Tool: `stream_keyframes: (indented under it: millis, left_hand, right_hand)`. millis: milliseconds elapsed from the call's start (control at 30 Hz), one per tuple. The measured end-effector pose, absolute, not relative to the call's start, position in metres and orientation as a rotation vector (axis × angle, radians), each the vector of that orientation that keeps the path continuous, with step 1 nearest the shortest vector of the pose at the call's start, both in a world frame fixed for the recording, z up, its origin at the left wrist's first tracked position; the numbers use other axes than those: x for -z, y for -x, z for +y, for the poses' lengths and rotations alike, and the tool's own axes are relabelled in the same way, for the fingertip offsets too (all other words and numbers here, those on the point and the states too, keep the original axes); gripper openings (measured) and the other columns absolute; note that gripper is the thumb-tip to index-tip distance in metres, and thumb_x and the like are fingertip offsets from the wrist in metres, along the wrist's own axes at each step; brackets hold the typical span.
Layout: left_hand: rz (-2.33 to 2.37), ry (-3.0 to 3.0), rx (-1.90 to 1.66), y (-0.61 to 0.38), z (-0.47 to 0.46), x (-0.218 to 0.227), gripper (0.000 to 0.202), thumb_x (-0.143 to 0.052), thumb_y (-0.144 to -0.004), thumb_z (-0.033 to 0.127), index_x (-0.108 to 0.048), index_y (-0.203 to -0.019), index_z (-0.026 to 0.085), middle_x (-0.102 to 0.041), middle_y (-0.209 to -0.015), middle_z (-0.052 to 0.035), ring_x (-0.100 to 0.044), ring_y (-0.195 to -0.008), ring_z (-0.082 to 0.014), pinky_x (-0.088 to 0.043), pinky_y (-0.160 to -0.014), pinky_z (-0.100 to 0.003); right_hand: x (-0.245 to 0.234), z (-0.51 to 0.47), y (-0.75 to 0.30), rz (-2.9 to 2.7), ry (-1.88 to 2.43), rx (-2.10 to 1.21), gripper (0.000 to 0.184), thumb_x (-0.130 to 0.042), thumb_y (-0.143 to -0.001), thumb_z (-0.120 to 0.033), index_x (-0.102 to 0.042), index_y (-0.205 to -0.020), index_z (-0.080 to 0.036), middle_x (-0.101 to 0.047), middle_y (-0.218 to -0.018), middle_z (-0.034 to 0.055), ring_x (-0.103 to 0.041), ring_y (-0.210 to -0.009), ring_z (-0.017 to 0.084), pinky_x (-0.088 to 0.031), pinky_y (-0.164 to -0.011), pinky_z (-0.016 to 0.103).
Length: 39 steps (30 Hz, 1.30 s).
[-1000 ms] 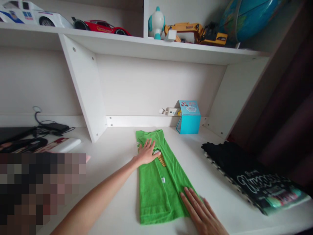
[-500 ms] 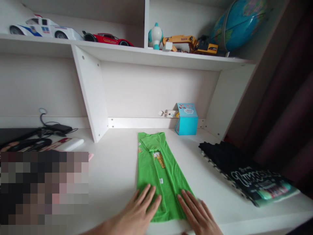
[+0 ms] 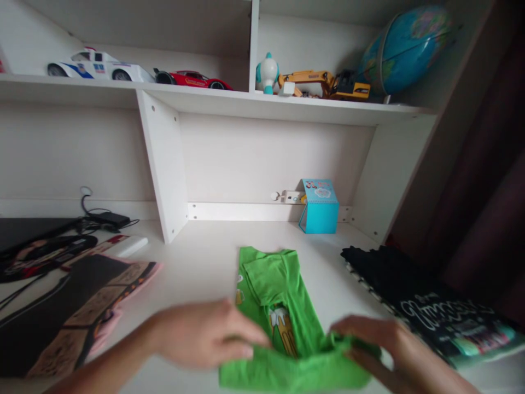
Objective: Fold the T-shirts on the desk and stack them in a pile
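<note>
A green T-shirt [image 3: 270,279] with a printed beer mug lies on the white desk, its sides and sleeve folded inward. Its near end is lifted and turned up over the lower part of the print. My left hand [image 3: 209,334] grips the left side of that raised end, thumb and fingers pinched on the cloth, slightly blurred. On the right, my right hand [image 3: 377,345] holds the other corner of the same edge between thumb and fingers.
Dark folded clothes [image 3: 426,301] lie on the right. A dark and pink garment [image 3: 77,306] and cables with a black adapter [image 3: 109,219] are at left. A blue desk calendar [image 3: 322,213] stands behind. Overhead, a shelf [image 3: 213,97] holds toy vehicles and a globe [image 3: 406,49].
Both hands have gone from lying flat on the shirt to gripping its near end, which is now lifted and turned up. The shirt has shifted nearer, and the view has moved slightly.
</note>
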<state>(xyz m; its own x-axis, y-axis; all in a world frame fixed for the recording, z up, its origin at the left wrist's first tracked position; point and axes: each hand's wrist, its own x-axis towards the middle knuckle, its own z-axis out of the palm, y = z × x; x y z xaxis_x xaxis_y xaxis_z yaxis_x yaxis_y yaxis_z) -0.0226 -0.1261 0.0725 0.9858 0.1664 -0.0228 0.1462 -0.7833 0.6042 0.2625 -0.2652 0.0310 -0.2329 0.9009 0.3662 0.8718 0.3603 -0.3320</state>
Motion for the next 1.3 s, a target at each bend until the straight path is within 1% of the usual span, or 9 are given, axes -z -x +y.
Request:
stream_keyframes:
  millis: [100, 233, 333, 533, 667, 800, 900, 1133, 1300]
  left_hand:
    - [0.426, -2.426, -0.299, -0.018, -0.047, -0.077, 0.027, -0.051, -0.079, 0.036, -0.065, -0.091, 0.016, -0.065, -0.090, -0.0020, -0.056, -0.081, -0.0162, -0.041, -0.071, -0.023]
    - [0.847, -2.050, -0.339, -0.055, 0.043, -0.028, 0.033, -0.065, -0.060, 0.042, -0.062, -0.074, 0.012, -0.057, -0.064, 0.0017, -0.051, -0.060, -0.0128, -0.035, -0.052, -0.021]
    - [0.845, -1.986, -0.282, -0.056, 0.070, 0.001, 0.038, -0.069, -0.053, 0.039, -0.064, -0.079, 0.012, -0.058, -0.063, 0.0011, -0.049, -0.055, -0.0121, -0.033, -0.048, -0.021]
    - [0.679, -2.012, -0.346, -0.051, 0.092, 0.016, 0.038, -0.063, -0.062, 0.035, -0.063, -0.093, 0.013, -0.064, -0.076, -0.0020, -0.054, -0.064, -0.0132, -0.038, -0.056, -0.022]
    - [0.835, -2.302, -0.442, -0.062, 0.104, 0.036, 0.028, -0.062, -0.062, 0.028, -0.065, -0.086, 0.014, -0.065, -0.083, -0.0026, -0.057, -0.077, -0.0171, -0.043, -0.069, -0.026]
    - [0.929, -2.478, -0.515, -0.069, 0.100, 0.047, 0.040, -0.062, -0.064, 0.023, -0.061, -0.103, 0.017, -0.060, -0.106, -0.0071, -0.055, -0.092, -0.0198, -0.040, -0.083, -0.028]
    - [0.984, -2.568, -0.454, -0.070, 0.091, 0.046, 0.033, -0.059, -0.069, 0.025, -0.062, -0.101, 0.018, -0.062, -0.102, -0.0061, -0.055, -0.095, -0.0211, -0.039, -0.087, -0.030]
    - [0.978, -2.521, -0.581, -0.070, 0.075, 0.030, 0.025, -0.056, -0.071, 0.018, -0.059, -0.096, 0.018, -0.063, -0.097, -0.0041, -0.056, -0.088, -0.0177, -0.041, -0.080, -0.027]
    - [0.731, -2.301, -0.923, -0.064, 0.062, -0.038, 0.048, -0.057, -0.070, 0.022, -0.045, -0.116, 0.017, -0.060, -0.089, -0.0020, -0.055, -0.070, -0.0127, -0.043, -0.068, -0.024]
  right_hand:
    - [-0.055, -0.182, -0.280, -1.964, 1.594, -0.245, 0.025, -0.044, -0.082, -0.035, -0.059, -0.095, -0.020, -0.064, -0.083, 0.0030, -0.057, -0.072, 0.017, -0.045, -0.063, 0.027]
    - [-0.015, -0.078, -0.295, -1.681, 1.807, -0.288, 0.017, -0.058, -0.068, -0.019, -0.059, -0.083, -0.012, -0.061, -0.071, 0.0026, -0.053, -0.063, 0.013, -0.040, -0.056, 0.022]
    - [0.024, -0.042, -0.302, -1.615, 1.845, -0.297, 0.012, -0.056, -0.065, -0.012, -0.060, -0.076, -0.012, -0.060, -0.064, 0.0009, -0.052, -0.057, 0.011, -0.037, -0.052, 0.019]
    - [0.046, -0.031, -0.316, -1.534, 1.883, -0.207, 0.015, -0.050, -0.073, -0.022, -0.060, -0.082, -0.015, -0.060, -0.067, 0.0005, -0.053, -0.061, 0.013, -0.039, -0.056, 0.021]
    - [0.056, -0.030, -0.321, -1.526, 1.976, -0.127, 0.014, -0.054, -0.072, -0.024, -0.060, -0.081, -0.016, -0.060, -0.073, 0.0035, -0.053, -0.066, 0.015, -0.038, -0.062, 0.024]
    - [0.068, -0.032, -0.324, -1.530, 2.045, -0.077, 0.015, -0.059, -0.070, -0.029, -0.061, -0.074, -0.015, -0.059, -0.075, 0.0072, -0.053, -0.073, 0.019, -0.037, -0.067, 0.027]
    - [0.071, -0.034, -0.322, -1.523, 2.059, -0.078, 0.013, -0.059, -0.071, -0.028, -0.059, -0.067, -0.015, -0.058, -0.070, 0.0058, -0.053, -0.070, 0.018, -0.036, -0.065, 0.027]
    - [0.039, -0.047, -0.308, -1.467, 1.932, -0.071, 0.009, -0.057, -0.071, -0.021, -0.058, -0.077, -0.014, -0.061, -0.066, 0.0031, -0.055, -0.059, 0.014, -0.038, -0.054, 0.022]
    - [-0.040, -0.074, -0.304, -1.423, 1.733, 0.077, 0.016, -0.053, -0.076, -0.027, -0.053, -0.087, -0.015, -0.062, -0.079, 0.0039, -0.056, -0.068, 0.013, -0.042, -0.061, 0.023]
